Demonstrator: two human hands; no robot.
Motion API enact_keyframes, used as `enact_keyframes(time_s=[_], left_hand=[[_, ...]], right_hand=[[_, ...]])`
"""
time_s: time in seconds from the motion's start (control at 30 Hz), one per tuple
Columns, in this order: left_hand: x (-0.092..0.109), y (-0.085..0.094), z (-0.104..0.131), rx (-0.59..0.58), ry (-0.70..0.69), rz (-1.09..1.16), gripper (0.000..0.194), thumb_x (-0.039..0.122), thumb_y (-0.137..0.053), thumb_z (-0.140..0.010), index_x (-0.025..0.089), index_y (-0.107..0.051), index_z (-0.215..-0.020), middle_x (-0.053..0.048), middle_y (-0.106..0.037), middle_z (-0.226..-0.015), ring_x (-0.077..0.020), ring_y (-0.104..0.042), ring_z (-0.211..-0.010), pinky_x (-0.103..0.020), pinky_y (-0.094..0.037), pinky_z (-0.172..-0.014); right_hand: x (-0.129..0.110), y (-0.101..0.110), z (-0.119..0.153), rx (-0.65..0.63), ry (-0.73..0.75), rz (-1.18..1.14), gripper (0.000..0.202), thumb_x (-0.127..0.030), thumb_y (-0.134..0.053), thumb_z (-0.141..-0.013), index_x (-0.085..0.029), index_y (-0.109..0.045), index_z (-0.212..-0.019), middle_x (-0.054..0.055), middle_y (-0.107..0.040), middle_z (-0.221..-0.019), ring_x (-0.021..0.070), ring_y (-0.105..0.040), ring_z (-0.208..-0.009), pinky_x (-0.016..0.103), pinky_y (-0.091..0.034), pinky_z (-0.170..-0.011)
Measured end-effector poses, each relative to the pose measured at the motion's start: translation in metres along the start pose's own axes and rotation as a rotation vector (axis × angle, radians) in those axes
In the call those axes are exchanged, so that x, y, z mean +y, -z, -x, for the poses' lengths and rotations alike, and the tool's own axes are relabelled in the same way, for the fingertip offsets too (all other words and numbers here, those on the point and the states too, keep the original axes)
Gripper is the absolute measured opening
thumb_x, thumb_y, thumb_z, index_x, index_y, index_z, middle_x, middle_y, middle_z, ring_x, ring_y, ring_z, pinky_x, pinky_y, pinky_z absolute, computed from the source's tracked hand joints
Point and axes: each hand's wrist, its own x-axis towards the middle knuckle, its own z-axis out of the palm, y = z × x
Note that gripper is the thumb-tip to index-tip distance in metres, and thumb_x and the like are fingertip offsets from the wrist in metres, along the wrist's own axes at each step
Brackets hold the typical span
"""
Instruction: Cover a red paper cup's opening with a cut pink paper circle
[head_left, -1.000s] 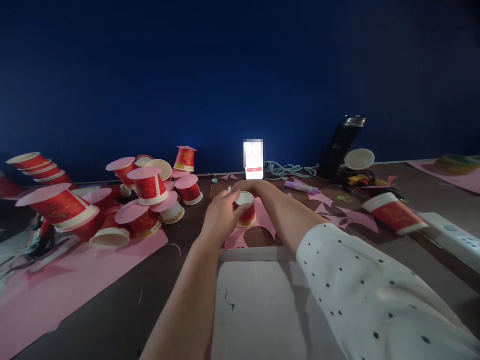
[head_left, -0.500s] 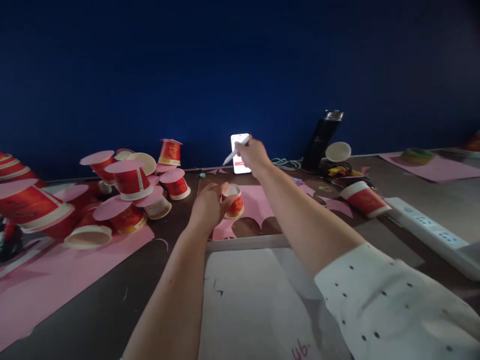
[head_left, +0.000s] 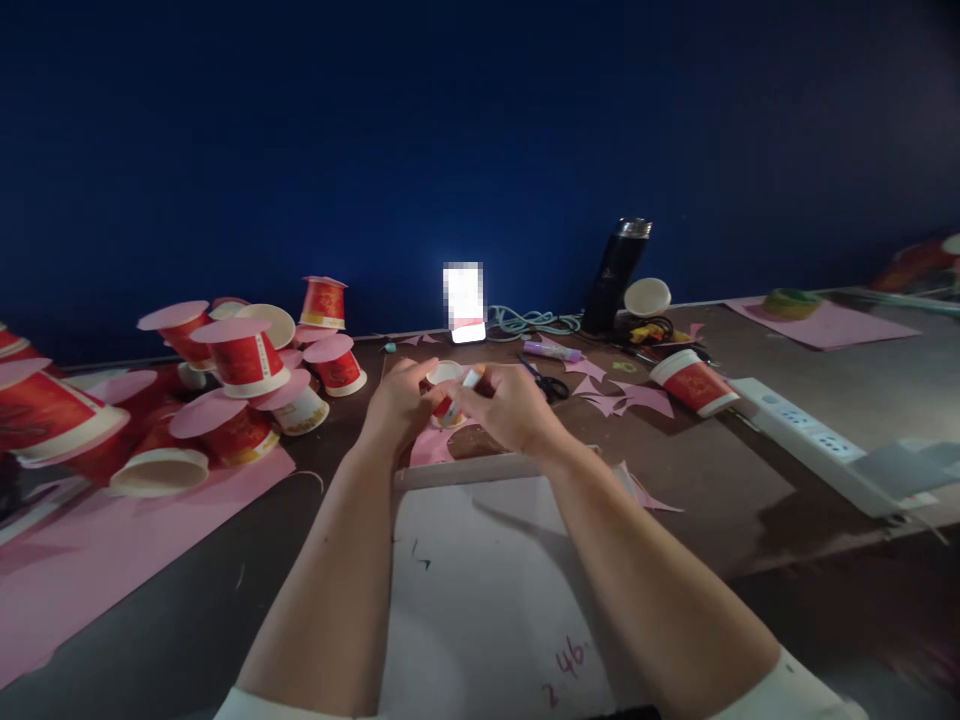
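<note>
"Steadying the red paper cup [head_left: 444, 372] — is that the left hand [head_left: 400, 402]?"

"Yes, curled against its left side. The cup stands upright between both hands, before the lit phone [head_left: 468, 325]."

"And the right hand [head_left: 517, 408]?"

"Pinching a white pen [head_left: 472, 378] at the cup's right side — its long axis slanting, top end up and rightward. Whether its tip touches the cup, I can't tell."
</note>
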Motion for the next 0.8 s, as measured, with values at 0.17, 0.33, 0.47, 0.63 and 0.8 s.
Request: enact_keyframes(time_s=[0.17, 0.33, 0.47, 0.63, 0.8], left_hand=[[0.003, 0.003, 0.001, -0.021, -0.01, 0.015, 0.053, 0.054, -0.051, -0.079, 0.019, -0.062, -0.117, -0.006, -0.059, -0.098, -0.0208, -0.057, -0.091, -0.032, -0.044, -0.08], [0.0, 0.001, 0.0, 0.005, -0.034, -0.004, 0.054, 0.054, -0.05, -0.08, 0.018, -0.06, -0.119, -0.008, -0.059, -0.105, -0.0219, -0.057, -0.097, -0.032, -0.044, -0.083], [-0.001, 0.0, 0.0, 0.006, -0.05, -0.044, 0.052, 0.05, -0.051, -0.081, 0.018, -0.06, -0.12, -0.01, -0.059, -0.105, -0.0232, -0.057, -0.098, -0.033, -0.044, -0.082], [0.001, 0.0, 0.001, 0.017, -0.052, -0.046, 0.05, 0.049, -0.052, -0.081, 0.018, -0.06, -0.12, -0.01, -0.06, -0.106, -0.023, -0.057, -0.099, -0.033, -0.044, -0.084], [0.002, 0.001, 0.0, 0.016, -0.048, -0.045, 0.05, 0.049, -0.052, -0.081, 0.017, -0.06, -0.119, -0.01, -0.06, -0.106, -0.023, -0.057, -0.1, -0.033, -0.043, -0.086]], right_hand=[[0.015, -0.017, 0.005, -0.185, 0.04, 0.108, 0.02, -0.031, -0.052, -0.082, -0.02, -0.069, -0.083, 0.0, -0.062, -0.065, 0.0105, -0.053, -0.057, 0.021, -0.035, -0.055], [0.021, -0.023, 0.002, -0.24, 0.056, 0.222, 0.021, -0.03, -0.053, -0.082, -0.024, -0.071, -0.09, 0.0, -0.066, -0.07, 0.0117, -0.055, -0.059, 0.022, -0.035, -0.056], [0.026, -0.027, 0.001, -0.244, 0.019, 0.234, 0.028, -0.033, -0.053, -0.082, -0.026, -0.069, -0.104, 0.0, -0.066, -0.07, 0.0119, -0.054, -0.058, 0.022, -0.035, -0.056], [0.03, -0.03, 0.0, -0.271, -0.022, 0.25, 0.031, -0.033, -0.053, -0.083, -0.025, -0.067, -0.109, 0.001, -0.066, -0.071, 0.0123, -0.055, -0.059, 0.022, -0.035, -0.057], [0.03, -0.028, 0.001, -0.263, 0.022, 0.278, 0.028, -0.033, -0.054, -0.083, -0.024, -0.068, -0.105, 0.003, -0.068, -0.08, 0.0146, -0.058, -0.067, 0.023, -0.036, -0.061]])
